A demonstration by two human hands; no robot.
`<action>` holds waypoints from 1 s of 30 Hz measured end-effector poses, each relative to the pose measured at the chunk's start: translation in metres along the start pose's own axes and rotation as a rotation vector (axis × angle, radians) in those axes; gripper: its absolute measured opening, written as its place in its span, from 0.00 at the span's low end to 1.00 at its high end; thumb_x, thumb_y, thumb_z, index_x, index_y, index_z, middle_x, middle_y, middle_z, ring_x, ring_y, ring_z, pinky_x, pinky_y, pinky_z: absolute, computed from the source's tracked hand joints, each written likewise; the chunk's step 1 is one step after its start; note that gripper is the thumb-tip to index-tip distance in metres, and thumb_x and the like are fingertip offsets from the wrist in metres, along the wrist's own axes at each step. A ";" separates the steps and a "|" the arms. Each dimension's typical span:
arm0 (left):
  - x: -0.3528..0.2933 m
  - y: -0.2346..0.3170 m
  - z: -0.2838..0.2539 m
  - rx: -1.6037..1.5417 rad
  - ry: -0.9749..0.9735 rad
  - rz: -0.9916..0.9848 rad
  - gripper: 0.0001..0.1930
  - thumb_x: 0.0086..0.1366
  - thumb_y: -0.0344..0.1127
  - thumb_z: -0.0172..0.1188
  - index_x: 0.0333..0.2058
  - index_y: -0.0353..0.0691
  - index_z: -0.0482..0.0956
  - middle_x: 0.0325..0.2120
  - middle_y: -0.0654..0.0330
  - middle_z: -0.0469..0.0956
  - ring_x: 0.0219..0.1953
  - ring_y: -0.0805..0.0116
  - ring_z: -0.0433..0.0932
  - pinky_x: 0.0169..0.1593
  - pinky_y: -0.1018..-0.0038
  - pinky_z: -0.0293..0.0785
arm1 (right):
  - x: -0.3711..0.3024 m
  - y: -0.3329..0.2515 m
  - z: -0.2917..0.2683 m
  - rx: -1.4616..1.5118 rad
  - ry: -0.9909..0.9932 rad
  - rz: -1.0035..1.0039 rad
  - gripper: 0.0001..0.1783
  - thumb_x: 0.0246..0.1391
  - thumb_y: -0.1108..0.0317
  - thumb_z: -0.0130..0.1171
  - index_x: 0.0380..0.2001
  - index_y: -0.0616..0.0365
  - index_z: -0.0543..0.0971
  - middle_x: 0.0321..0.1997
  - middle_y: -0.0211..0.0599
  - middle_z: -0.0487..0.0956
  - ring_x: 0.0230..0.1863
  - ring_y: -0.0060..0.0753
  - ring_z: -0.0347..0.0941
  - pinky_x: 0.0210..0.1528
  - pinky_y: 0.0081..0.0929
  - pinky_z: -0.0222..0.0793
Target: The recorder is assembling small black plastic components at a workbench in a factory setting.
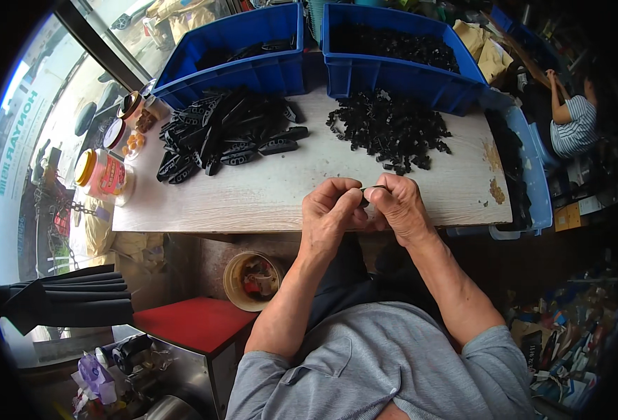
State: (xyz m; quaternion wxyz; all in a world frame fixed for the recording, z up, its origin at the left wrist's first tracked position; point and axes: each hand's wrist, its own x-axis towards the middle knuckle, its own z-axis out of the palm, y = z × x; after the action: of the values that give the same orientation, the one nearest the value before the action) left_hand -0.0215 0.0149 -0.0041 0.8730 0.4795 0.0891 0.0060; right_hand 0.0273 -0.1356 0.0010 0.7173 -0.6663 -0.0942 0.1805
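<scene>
Both hands meet over the table's front edge, pinched around a small black plastic part (366,198) that the fingers mostly cover. My left hand (331,208) grips it from the left with the thumb on top. From the other side my right hand (398,204) closes on the same part, its thumb against it. Beyond the hands lies a heap of small black clip-like pieces (386,129). A pile of long black moulded plastic parts (218,133) rests to the left on the pale wood-grain table (253,199).
Two blue bins, left (232,73) and right (400,73), line the table's back with black parts inside. Jars (106,175) stand at the left edge. A bucket (253,280) is below, beside a red-topped cabinet (193,323). Another person (571,119) sits at far right.
</scene>
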 end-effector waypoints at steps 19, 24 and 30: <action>0.118 0.019 -0.025 1.690 0.013 0.919 0.07 0.57 0.32 0.59 0.35 0.41 0.78 0.37 0.55 0.77 0.42 0.51 0.74 0.42 0.59 0.74 | -0.006 -0.060 -0.186 0.359 1.012 -0.089 0.24 0.55 0.47 0.60 0.40 0.57 0.71 0.09 0.29 0.58 0.19 0.35 0.67 0.41 0.59 0.78; 0.108 0.015 -0.031 1.686 -0.080 0.858 0.15 0.47 0.25 0.62 0.37 0.40 0.78 0.36 0.53 0.77 0.42 0.50 0.74 0.45 0.59 0.73 | -0.008 -0.039 -0.155 0.251 0.856 0.015 0.20 0.53 0.52 0.62 0.38 0.57 0.74 0.09 0.27 0.58 0.17 0.31 0.70 0.30 0.50 0.82; 0.084 0.015 -0.026 1.631 -0.088 0.826 0.19 0.46 0.22 0.61 0.40 0.41 0.77 0.35 0.53 0.77 0.40 0.49 0.74 0.45 0.60 0.72 | -0.002 -0.021 -0.105 0.224 0.588 0.021 0.12 0.55 0.61 0.62 0.26 0.55 0.74 0.07 0.24 0.62 0.10 0.23 0.69 0.21 0.34 0.81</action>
State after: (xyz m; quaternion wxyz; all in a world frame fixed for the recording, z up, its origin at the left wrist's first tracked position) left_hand 0.0575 0.0529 -0.0181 0.1947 0.9411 -0.1463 0.2345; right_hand 0.0674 -0.2344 0.0122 0.7809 -0.6077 0.1447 -0.0032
